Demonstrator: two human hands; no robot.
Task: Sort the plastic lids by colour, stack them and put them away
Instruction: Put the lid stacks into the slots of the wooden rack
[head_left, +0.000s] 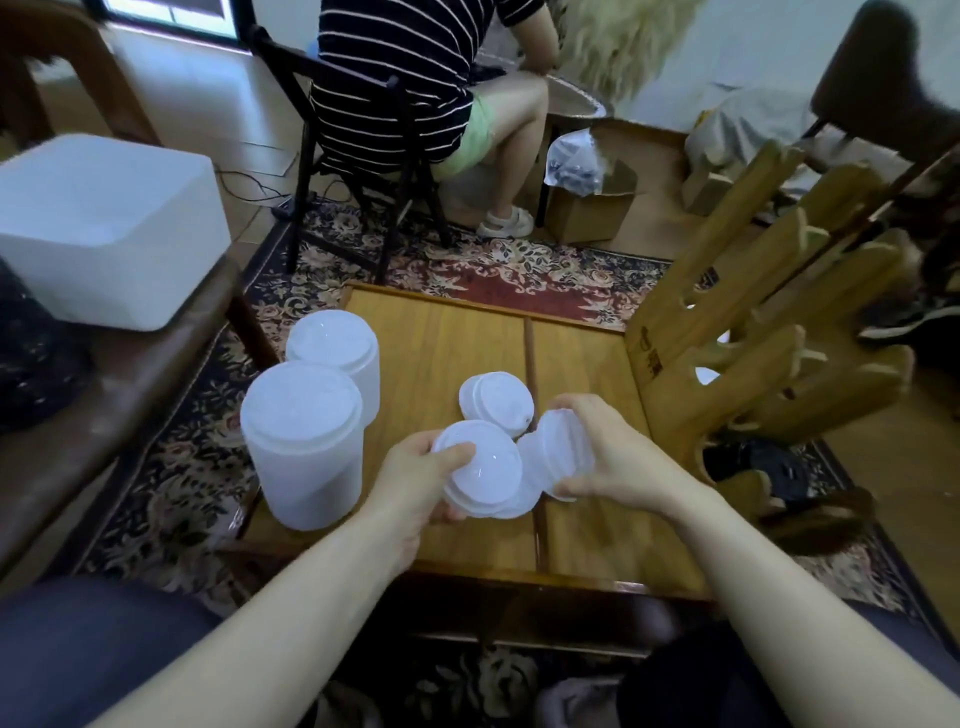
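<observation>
Over a small wooden table (452, 332), my left hand (415, 483) grips a short stack of white plastic lids (485, 475), thumb on the top lid. My right hand (613, 449) holds another bunch of white lids (558, 449) tilted on edge, touching the left stack. A further small pile of white lids (496, 400) lies flat on the table just behind both hands. Two tall stacks of larger white lids stand at the table's left: one near (304, 441), one farther back (335, 353).
A white foam box (104, 228) sits on a seat at the left. A person in a striped shirt sits on a black chair (353, 135) beyond the table. A wooden rack (753, 332) leans at the table's right edge. Cardboard boxes (592, 208) stand on the patterned rug.
</observation>
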